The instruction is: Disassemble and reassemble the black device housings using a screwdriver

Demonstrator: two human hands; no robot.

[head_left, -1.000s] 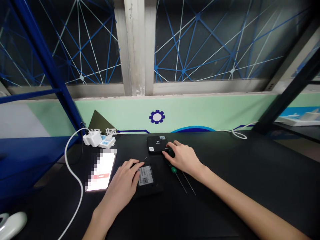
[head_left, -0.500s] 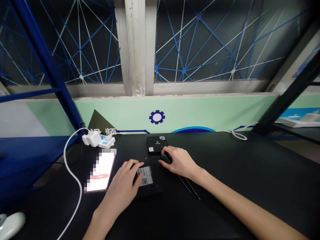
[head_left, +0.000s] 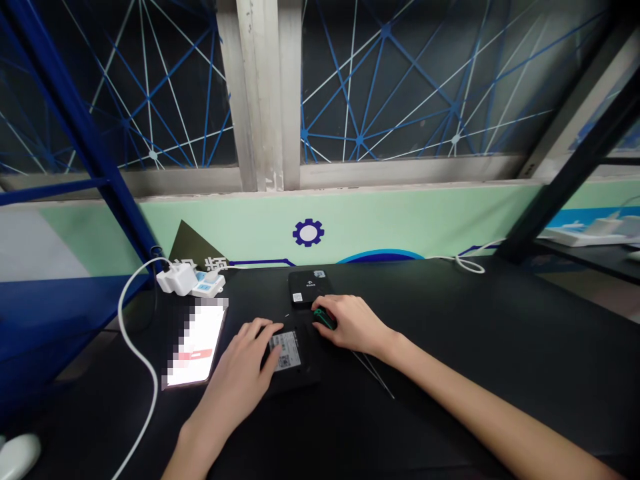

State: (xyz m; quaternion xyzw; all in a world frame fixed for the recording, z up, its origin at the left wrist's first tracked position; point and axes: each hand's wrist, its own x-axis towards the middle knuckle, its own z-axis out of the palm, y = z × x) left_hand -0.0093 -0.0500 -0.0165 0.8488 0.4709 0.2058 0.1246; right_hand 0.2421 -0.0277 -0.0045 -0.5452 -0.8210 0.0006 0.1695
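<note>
My left hand (head_left: 247, 357) lies over the left side of a flat black case with a printed white label (head_left: 290, 351), its fingers spread and the thumb at the label's edge. On the desk just right of the case, my right hand (head_left: 353, 322) is closed round the black and green handle of a screwdriver (head_left: 325, 319). Two thin metal shafts (head_left: 375, 375) show below that hand and meet or cross near their ends; which one belongs to the held handle is hidden. Behind the hands sits a black box with a small white sticker (head_left: 307, 287).
At the left lies a phone with a lit screen (head_left: 195, 347). Behind it are white plugs in a power strip (head_left: 207, 283), and a white cable (head_left: 143, 357) curves toward me. A white mouse (head_left: 20, 457) is at the lower left. A tiny light piece (head_left: 287, 315) lies near the case.
My right hand has turned the handle slightly, so more green shows, and one thin shaft has swung toward the other. The whole view has shifted a little; my left hand stays on the case.
</note>
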